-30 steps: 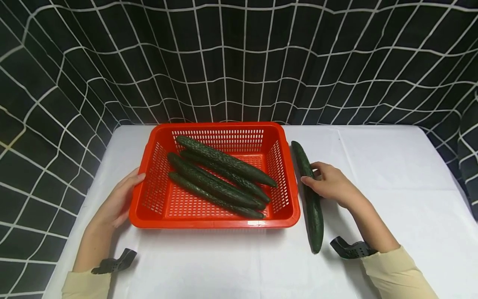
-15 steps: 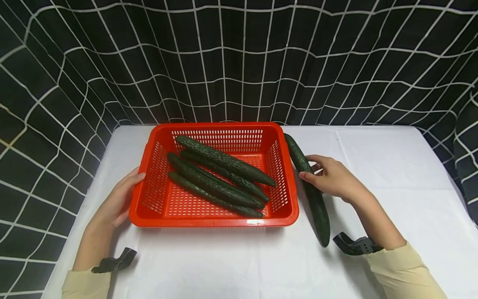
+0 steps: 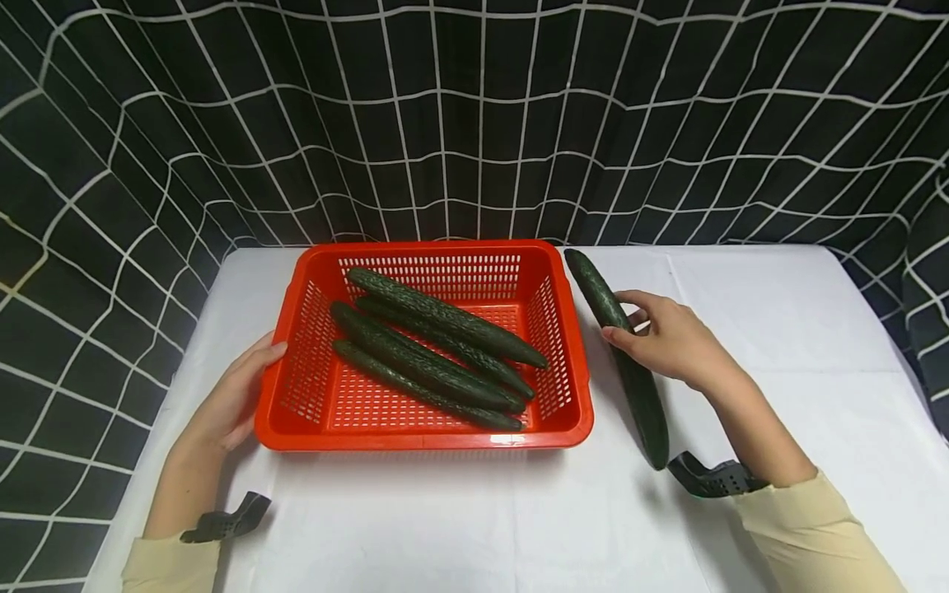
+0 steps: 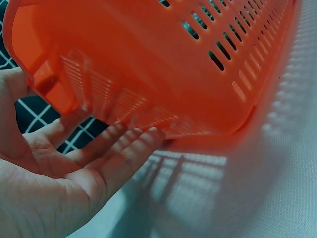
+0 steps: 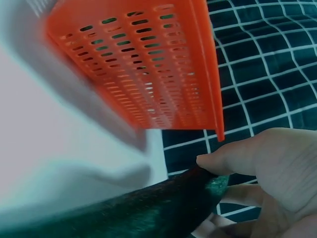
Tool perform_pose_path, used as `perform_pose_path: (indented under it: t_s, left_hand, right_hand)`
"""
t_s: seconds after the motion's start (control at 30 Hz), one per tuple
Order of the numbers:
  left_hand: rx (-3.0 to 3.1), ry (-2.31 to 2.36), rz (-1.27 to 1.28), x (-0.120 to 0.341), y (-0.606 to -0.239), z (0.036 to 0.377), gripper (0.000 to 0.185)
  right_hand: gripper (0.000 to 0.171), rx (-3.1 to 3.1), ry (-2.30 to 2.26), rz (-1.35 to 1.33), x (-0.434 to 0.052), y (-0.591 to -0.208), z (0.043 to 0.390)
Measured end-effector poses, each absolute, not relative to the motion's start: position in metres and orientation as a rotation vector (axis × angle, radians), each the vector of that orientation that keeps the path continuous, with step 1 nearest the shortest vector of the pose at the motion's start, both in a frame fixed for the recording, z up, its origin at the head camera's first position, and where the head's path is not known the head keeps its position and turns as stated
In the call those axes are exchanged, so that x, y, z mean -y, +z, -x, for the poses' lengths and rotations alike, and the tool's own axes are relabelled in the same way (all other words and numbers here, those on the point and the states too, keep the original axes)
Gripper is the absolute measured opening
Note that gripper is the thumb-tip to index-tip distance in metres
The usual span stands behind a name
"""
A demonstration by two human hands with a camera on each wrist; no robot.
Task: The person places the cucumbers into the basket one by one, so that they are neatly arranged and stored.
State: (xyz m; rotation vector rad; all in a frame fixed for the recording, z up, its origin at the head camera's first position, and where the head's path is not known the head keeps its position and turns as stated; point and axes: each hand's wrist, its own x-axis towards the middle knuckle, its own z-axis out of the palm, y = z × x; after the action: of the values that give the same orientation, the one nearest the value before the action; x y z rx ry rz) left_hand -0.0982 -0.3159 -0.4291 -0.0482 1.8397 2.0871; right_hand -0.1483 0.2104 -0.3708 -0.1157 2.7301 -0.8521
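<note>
A long dark green cucumber [image 3: 636,387] is held just right of the basket, gripped near its middle between the thumb and fingers of my right hand [image 3: 667,338]. Its shadow falls apart from its near end, so it is off the table there. The red slotted plastic basket [image 3: 423,442] has several cucumbers [image 3: 437,329] lying in it side by side. At the basket's left side, my left hand [image 3: 233,395] holds the rim, thumb on top. In the left wrist view, the fingers [image 4: 133,148] reach below the rim along the basket's outer wall.
A white cloth [image 3: 415,527] covers the table under the basket. Behind and along both sides hangs a dark curtain [image 3: 474,123] with a white grid. Each wrist carries a black camera mount [image 3: 715,479].
My right hand has raised the cucumber from beside the basket, shifted it slightly away and to the right, and tilted its near end rightward. The left hand and basket stay put.
</note>
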Motion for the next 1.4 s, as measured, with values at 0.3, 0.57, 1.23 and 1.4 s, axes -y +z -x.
perform_pose_path:
  t_s: [0.3, 0.57, 1.23, 1.4]
  left_hand:
    - [-1.824, 2.095, 0.054, 0.316, -0.429, 0.096, 0.058]
    - [-1.852, 2.077, 0.039, 0.316, -0.427, 0.097, 0.058]
    - [-1.795, 2.114, 0.038, 0.317, -0.428, 0.097, 0.055]
    - [-1.790, 2.121, 0.024, 0.317, -0.429, 0.096, 0.054]
  right_hand:
    - [0.065, -2.820, -0.796, 0.176, -0.205, -0.357, 0.155]
    - [0.059, -2.871, -0.847, 0.200, -0.199, -0.342, 0.160]
    - [0.047, -2.967, -0.676, 0.454, -0.147, -0.295, 0.163]
    - [0.045, -2.991, -0.652, 0.553, -0.125, -0.284, 0.165]
